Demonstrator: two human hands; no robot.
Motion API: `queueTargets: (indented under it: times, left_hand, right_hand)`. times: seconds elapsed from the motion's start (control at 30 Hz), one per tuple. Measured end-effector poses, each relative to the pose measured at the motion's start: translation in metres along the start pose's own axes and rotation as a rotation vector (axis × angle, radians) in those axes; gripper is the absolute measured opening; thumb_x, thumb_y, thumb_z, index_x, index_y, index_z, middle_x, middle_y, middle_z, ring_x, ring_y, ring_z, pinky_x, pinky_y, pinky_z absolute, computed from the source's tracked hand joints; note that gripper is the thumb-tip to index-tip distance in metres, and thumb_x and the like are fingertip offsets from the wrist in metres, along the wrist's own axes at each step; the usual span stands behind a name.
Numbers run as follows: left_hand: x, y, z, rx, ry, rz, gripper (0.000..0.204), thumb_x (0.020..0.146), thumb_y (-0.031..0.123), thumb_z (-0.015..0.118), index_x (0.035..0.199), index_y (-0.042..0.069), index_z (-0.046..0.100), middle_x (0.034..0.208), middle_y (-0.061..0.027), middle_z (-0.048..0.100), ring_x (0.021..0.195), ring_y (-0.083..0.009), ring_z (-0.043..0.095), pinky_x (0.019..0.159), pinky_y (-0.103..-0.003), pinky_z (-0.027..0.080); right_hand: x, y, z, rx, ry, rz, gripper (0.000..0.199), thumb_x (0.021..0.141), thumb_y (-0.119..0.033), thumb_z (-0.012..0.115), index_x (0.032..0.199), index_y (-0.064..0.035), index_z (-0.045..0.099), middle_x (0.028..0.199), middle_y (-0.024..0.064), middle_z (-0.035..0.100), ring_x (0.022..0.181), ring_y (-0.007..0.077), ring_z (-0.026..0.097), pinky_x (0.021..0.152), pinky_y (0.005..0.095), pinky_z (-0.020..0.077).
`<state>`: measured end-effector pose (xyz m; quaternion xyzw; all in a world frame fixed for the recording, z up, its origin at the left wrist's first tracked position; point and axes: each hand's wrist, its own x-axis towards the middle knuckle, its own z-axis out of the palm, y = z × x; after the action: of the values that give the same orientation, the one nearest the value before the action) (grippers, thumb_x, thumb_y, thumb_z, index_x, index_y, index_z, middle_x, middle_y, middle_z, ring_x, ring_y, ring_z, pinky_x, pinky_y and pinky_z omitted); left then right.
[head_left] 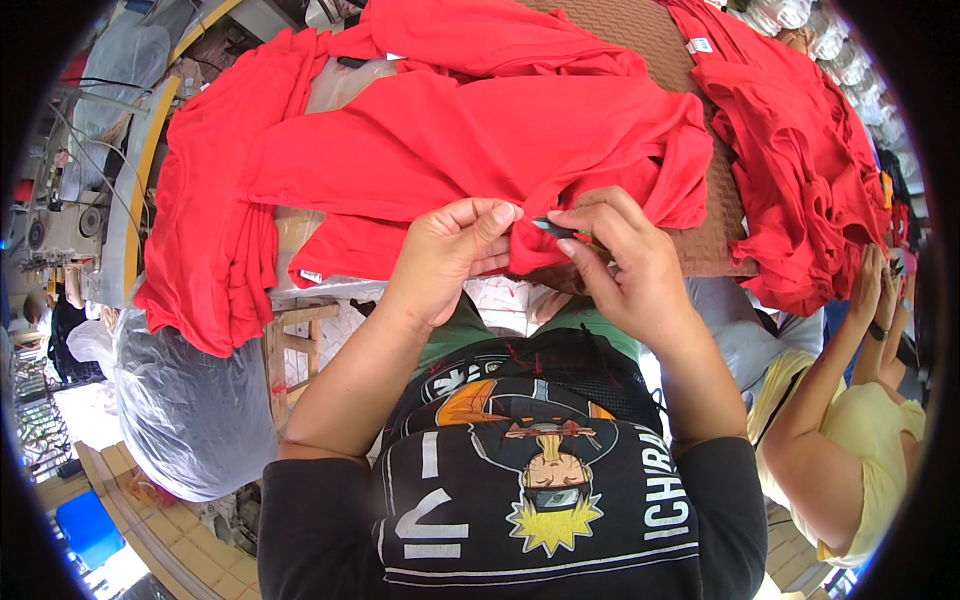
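Observation:
A red garment [470, 140] lies spread across the table in front of me, with its near edge gathered up between my hands. My left hand [440, 255] pinches that edge between thumb and fingers. Close beside it, my right hand [632, 262] is closed on small dark thread snips [553, 228]. Their tip points left, at the bunched red cloth by my left fingertips. Whether the blades are apart is too small to tell. A white label [311, 275] shows at the garment's lower left.
Red garments hang over the table's left side [215, 200] and lie in a pile [800, 170] on the right. Brown textured matting [715, 235] covers the tabletop. A co-worker in yellow [850, 450] is at the right. A large plastic-wrapped bundle [190, 410] stands at lower left, near a wooden stool [298, 345].

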<state>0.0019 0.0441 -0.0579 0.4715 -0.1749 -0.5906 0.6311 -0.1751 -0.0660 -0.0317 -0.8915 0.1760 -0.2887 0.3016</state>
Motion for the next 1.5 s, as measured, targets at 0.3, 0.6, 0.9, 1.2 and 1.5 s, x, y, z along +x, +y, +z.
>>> queueTargets:
  times: [0.3, 0.6, 0.9, 1.2, 1.5]
  left_hand:
    - [-0.009, 0.014, -0.007, 0.49, -0.107, -0.001, 0.022, 0.089, 0.019, 0.069, 0.104, 0.002, 0.068, 0.101, -0.0068, 0.069, 0.094, -0.0182, 0.067, 0.082, -0.032, 0.053]
    - [-0.06, 0.06, 0.031, 1.561, 0.019, 0.473, 0.026, 0.079, 0.018, 0.074, 0.097, 0.001, 0.068, 0.109, -0.0138, 0.065, 0.103, -0.0329, 0.061, 0.087, -0.04, 0.048]
    - [-0.011, 0.004, 0.006, 0.878, -0.011, 0.047, 0.018, 0.091, 0.012, 0.066, 0.102, -0.001, 0.068, 0.093, -0.0024, 0.07, 0.084, -0.0049, 0.062, 0.076, -0.022, 0.05]
    - [-0.014, 0.01, 0.003, 0.549, -0.093, 0.006, 0.021, 0.092, 0.011, 0.065, 0.105, -0.005, 0.067, 0.096, -0.0058, 0.069, 0.088, -0.0074, 0.063, 0.08, -0.022, 0.051]
    - [-0.024, 0.039, -0.008, 1.214, -0.456, 0.372, 0.027, 0.09, 0.023, 0.068, 0.099, -0.002, 0.07, 0.089, -0.0065, 0.07, 0.083, -0.0109, 0.064, 0.076, -0.028, 0.05]
  right_hand:
    - [0.003, -0.002, 0.006, -0.125, 0.012, -0.027, 0.02, 0.081, -0.008, 0.067, 0.101, -0.0066, 0.063, 0.097, 0.0101, 0.06, 0.081, 0.0305, 0.065, 0.063, 0.0387, 0.0525]
    - [0.006, -0.005, -0.018, -0.032, 0.129, 0.131, 0.03, 0.079, -0.003, 0.068, 0.108, -0.0053, 0.062, 0.099, 0.0109, 0.061, 0.084, 0.0261, 0.065, 0.062, 0.0324, 0.0528]
    - [-0.017, -0.006, -0.009, -0.077, -0.015, 0.073, 0.025, 0.079, -0.003, 0.065, 0.104, -0.0055, 0.063, 0.09, 0.0111, 0.062, 0.072, 0.0312, 0.065, 0.059, 0.0392, 0.0524]
    - [-0.021, -0.021, 0.0, -0.12, -0.058, 0.056, 0.024, 0.076, -0.005, 0.066, 0.1, -0.0053, 0.064, 0.085, 0.0103, 0.061, 0.068, 0.0317, 0.064, 0.057, 0.0408, 0.052]
    - [-0.024, -0.029, -0.008, -0.183, 0.018, 0.055, 0.023, 0.078, -0.006, 0.065, 0.102, -0.0051, 0.064, 0.092, 0.0104, 0.063, 0.071, 0.0312, 0.065, 0.06, 0.0399, 0.0529]
